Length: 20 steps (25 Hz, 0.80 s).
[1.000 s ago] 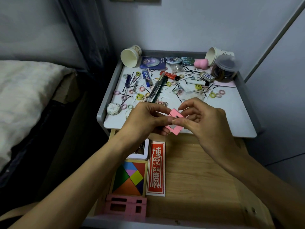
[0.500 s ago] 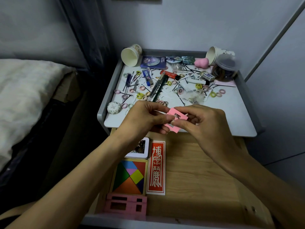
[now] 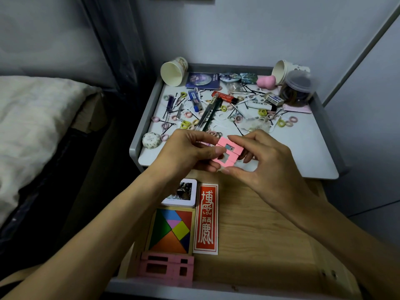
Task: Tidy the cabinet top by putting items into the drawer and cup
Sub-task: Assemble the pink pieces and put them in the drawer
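Grips a pink block [image 3: 230,151] with both hands, in the air over the front edge of the cabinet top [image 3: 303,152] and the back of the open drawer [image 3: 259,234]. Pinches the block's left side with the left hand [image 3: 190,152], thumb on the front face, fingers curled behind. Pinches the right side with the right hand [image 3: 259,163], forefinger along the top edge, thumb under the bottom edge. Shows two small rectangular cut-outs in the block's face, between the two thumbs.

In the drawer, along the left side from back to front: a white tin [image 3: 180,192], a coloured tangram puzzle [image 3: 172,231] and a stack of pink blocks [image 3: 166,269] at the front. Just beside the puzzle, on its right, a red card [image 3: 205,219] lying flat.

On the cabinet top, a scatter of hair ties [image 3: 281,123], hairpins [image 3: 166,126] and pens [image 3: 208,111]. At the back left, a paper cup [image 3: 174,71] lying on its side, mouth toward the camera. At the back right, a second paper cup [image 3: 281,71], also tipped over, with a lidded clear jar [image 3: 297,88] upright in front of it.

To the left, a bed [image 3: 32,118] with pale bedding.
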Available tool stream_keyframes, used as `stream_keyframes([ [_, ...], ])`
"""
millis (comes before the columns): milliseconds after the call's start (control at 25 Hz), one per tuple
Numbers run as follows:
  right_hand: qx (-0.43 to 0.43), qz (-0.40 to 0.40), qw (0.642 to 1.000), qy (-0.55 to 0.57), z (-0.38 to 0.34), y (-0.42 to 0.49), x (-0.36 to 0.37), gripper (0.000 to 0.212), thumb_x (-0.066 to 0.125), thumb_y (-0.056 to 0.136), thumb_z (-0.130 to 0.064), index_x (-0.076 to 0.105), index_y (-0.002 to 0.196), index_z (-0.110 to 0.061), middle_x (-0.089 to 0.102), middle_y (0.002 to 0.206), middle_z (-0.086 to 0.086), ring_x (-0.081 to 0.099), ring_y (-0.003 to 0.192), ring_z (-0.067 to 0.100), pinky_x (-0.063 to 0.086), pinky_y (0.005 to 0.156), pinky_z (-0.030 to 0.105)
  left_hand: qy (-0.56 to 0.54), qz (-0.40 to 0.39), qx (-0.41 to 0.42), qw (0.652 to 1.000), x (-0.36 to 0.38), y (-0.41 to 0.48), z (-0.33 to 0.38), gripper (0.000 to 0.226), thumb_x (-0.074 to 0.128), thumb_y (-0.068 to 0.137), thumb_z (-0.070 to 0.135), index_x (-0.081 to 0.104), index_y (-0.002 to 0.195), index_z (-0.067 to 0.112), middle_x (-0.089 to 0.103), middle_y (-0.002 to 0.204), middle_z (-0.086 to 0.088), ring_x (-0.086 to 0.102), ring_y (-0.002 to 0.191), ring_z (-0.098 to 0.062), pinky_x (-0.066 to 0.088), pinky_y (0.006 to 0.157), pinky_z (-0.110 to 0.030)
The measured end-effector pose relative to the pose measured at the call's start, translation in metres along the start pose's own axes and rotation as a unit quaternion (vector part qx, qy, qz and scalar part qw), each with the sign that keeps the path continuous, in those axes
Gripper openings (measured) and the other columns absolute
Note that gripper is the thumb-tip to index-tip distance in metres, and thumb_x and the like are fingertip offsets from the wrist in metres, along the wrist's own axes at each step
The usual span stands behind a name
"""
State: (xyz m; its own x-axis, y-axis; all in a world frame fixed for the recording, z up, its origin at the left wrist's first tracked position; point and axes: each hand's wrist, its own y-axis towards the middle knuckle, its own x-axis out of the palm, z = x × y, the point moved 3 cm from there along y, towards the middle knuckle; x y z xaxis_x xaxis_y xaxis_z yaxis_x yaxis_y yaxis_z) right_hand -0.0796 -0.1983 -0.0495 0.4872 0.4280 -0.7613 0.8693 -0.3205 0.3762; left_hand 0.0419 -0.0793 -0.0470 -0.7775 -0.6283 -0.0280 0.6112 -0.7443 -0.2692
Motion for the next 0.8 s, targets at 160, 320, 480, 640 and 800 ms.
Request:
stream_keyframes([
  [160,-0.01,0.003,1.0,-0.008,-0.0007,0.0006,0.0014,0.056,0.086,0.071,-0.026,0.065,0.12,-0.011,0.065,0.106,0.002,0.055,0.089,0.005,0.042,0.075,0.007,0.002,0.004,-0.002,1.0,-0.0005,-0.0002,0.0004,0.016,0.068,0.083,0.002,0.071,0.098,-0.002,0.073,0.085,-0.023,0.065,0.053,-0.016,0.057,0.054,-0.021],
  [320,-0.016,0.002,1.0,-0.016,-0.0006,0.0005,0.0026,0.053,0.085,0.073,-0.026,0.065,0.12,-0.01,0.064,0.108,0.002,0.051,0.09,0.0,0.039,0.075,0.0,0.004,0.007,-0.003,1.0,-0.0007,-0.0002,-0.0005,0.016,0.068,0.083,0.002,0.07,0.098,-0.003,0.073,0.085,-0.022,0.065,0.054,-0.016,0.057,0.054,-0.021],
  [480,-0.03,0.008,0.999,-0.027,-0.0007,0.0005,0.003,0.055,0.085,0.073,-0.025,0.065,0.121,-0.008,0.064,0.109,0.004,0.049,0.092,0.001,0.038,0.077,-0.001,-0.001,0.012,-0.003,1.0,-0.0017,0.0007,-0.001,0.015,0.069,0.081,0.003,0.07,0.096,-0.002,0.073,0.085,-0.022,0.065,0.054,-0.016,0.057,0.055,-0.021],
  [640,-0.046,0.012,0.998,-0.035,-0.0023,-0.0009,0.0037,0.059,0.086,0.072,-0.021,0.064,0.124,-0.005,0.064,0.11,0.007,0.059,0.095,0.01,0.046,0.078,0.01,0.004,0.008,-0.002,1.0,-0.0033,0.0011,-0.0024,0.013,0.069,0.082,0.004,0.072,0.094,0.0,0.074,0.082,-0.018,0.066,0.055,-0.017,0.058,0.056,-0.022],
  [800,-0.054,0.021,0.997,-0.051,-0.0063,-0.0019,0.0044,0.059,0.085,0.072,-0.019,0.062,0.125,-0.006,0.065,0.107,0.008,0.061,0.094,0.011,0.051,0.075,0.016,-0.001,0.009,-0.006,1.0,-0.005,0.001,-0.0035,0.015,0.069,0.082,0.003,0.071,0.096,-0.003,0.074,0.083,-0.019,0.066,0.055,-0.017,0.058,0.056,-0.022],
])
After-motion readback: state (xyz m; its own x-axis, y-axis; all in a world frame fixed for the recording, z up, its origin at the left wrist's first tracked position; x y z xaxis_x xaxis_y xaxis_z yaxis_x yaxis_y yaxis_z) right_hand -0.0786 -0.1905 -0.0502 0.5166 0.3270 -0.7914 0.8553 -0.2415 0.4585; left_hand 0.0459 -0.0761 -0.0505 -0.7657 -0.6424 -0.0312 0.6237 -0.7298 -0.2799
